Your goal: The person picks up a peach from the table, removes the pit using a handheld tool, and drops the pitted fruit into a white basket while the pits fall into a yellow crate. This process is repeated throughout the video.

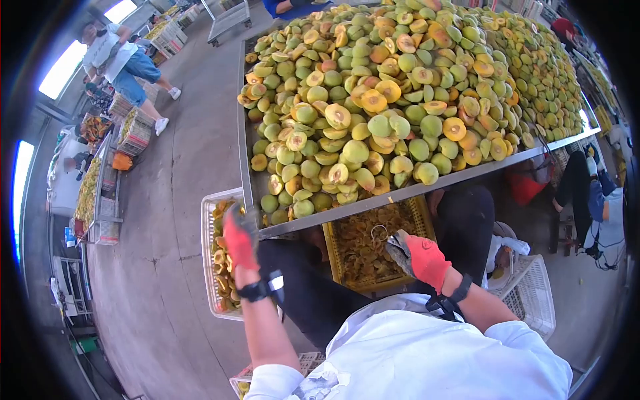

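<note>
Halved yellow-green fruit [373,100] is heaped on a metal-edged table [320,217] in front of me. My left hand [240,240], in a red and grey glove, is smeared by motion over the inner edge of a white crate [210,267] of cut fruit, near the table's corner; whether it holds anything cannot be made out. My right hand [420,259], in a similar glove, is closed round a tool with a thin metal ring [379,233] at its end. The ring hangs over a yellow crate [350,267] of peels or fruit scraps between my legs.
A white basket [530,293] stands at my right, and another crate [243,380] sits low beside my left elbow. A person [127,63] is on the floor at the upper left, near stacked crates [135,132]. More people are at the right edge.
</note>
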Demonstrator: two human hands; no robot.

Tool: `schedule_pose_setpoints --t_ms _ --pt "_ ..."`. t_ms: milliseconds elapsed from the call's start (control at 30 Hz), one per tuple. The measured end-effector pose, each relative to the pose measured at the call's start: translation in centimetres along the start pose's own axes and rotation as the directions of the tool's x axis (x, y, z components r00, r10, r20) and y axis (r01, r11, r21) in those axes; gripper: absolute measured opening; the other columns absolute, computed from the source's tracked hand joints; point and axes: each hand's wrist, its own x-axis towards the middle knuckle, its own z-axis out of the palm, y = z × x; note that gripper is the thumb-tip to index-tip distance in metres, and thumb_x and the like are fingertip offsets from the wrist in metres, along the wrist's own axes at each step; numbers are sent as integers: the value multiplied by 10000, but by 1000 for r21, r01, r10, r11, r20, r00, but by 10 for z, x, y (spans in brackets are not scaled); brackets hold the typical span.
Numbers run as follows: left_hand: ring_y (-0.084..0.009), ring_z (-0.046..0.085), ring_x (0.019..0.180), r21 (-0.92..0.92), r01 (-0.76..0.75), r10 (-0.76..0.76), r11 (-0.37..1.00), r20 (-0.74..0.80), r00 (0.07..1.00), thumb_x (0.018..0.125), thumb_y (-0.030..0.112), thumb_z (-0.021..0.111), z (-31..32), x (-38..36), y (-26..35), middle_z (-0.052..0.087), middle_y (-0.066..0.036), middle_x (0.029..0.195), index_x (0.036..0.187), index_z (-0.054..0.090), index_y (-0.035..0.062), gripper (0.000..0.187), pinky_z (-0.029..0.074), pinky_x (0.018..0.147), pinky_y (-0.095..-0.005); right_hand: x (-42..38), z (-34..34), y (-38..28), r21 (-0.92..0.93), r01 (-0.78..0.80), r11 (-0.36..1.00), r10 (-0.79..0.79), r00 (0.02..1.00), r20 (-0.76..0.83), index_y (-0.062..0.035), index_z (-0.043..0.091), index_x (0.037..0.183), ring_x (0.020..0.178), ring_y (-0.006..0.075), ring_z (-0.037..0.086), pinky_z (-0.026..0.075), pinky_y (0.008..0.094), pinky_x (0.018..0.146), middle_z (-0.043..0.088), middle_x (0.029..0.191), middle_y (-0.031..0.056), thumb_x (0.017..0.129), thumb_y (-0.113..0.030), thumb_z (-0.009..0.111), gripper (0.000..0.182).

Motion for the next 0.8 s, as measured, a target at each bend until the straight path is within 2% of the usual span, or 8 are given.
schedule_pose_setpoints --t_ms 67,100,300,400,467,533,600,800 --pt "-290 539 1085 330 -160 128 930 117 985 836 207 632 64 11 25 568 -148 1178 1222 511 27 443 424 938 -368 1 -8 2 -536 262 803 -223 965 136 0 560 990 793 241 634 504 307 674 650 875 113 930 -153 518 170" --pt "-329 550 1064 503 -365 315 784 185 931 832 218 630 87 16 30 563 -164 1179 1215 517 37 438 435 928 -386 2 -12 2 -843 450 295 -324 877 355 13 570 1025 828 159 637 511 259 720 651 912 70 960 -194 491 230" --pt "-393 571 962 770 -218 76 599 216 973 814 282 639 135 56 24 582 -166 1113 1191 503 68 455 460 871 -445 -31 18 -32 -868 489 -85 -451 758 471 -5 545 957 743 278 637 509 343 646 642 837 148 899 -131 559 139" --pt "-225 632 820 193 100 -144 976 229 963 831 121 640 117 47 52 581 -128 1026 1104 461 24 340 549 695 -332 -26 7 -21 -778 570 265 -517 765 384 -9 530 971 683 221 623 501 343 618 615 807 121 895 -154 582 172" --pt "-242 618 829 -511 320 -180 798 306 935 843 63 625 105 23 65 542 -140 1033 1111 423 -8 343 597 681 -326 -11 -2 -5 -708 543 451 -510 808 295 -11 526 995 679 190 607 498 327 624 603 803 100 893 -140 587 176" --pt "-250 622 819 -660 481 -234 578 431 872 836 35 626 95 -5 95 543 -128 1020 1177 415 3 402 594 656 -315 -11 9 -10 -605 506 615 -482 848 220 -13 523 1020 674 159 590 494 311 630 590 799 78 890 -127 592 186" --pt "-255 623 813 -669 466 -193 579 443 876 869 96 603 92 -32 107 549 -122 1025 1216 412 11 405 587 654 -303 -30 47 -39 -815 496 301 -362 850 383 -15 512 1044 683 146 571 476 281 645 582 792 48 879 -82 596 197" --pt "-166 597 820 -690 556 -52 464 605 794 967 427 411 110 -80 123 583 -89 1085 1250 474 43 481 519 586 -226 -29 100 -36 -587 526 615 -262 839 477 -15 515 1066 769 103 570 468 231 667 600 863 21 966 -142 460 171"
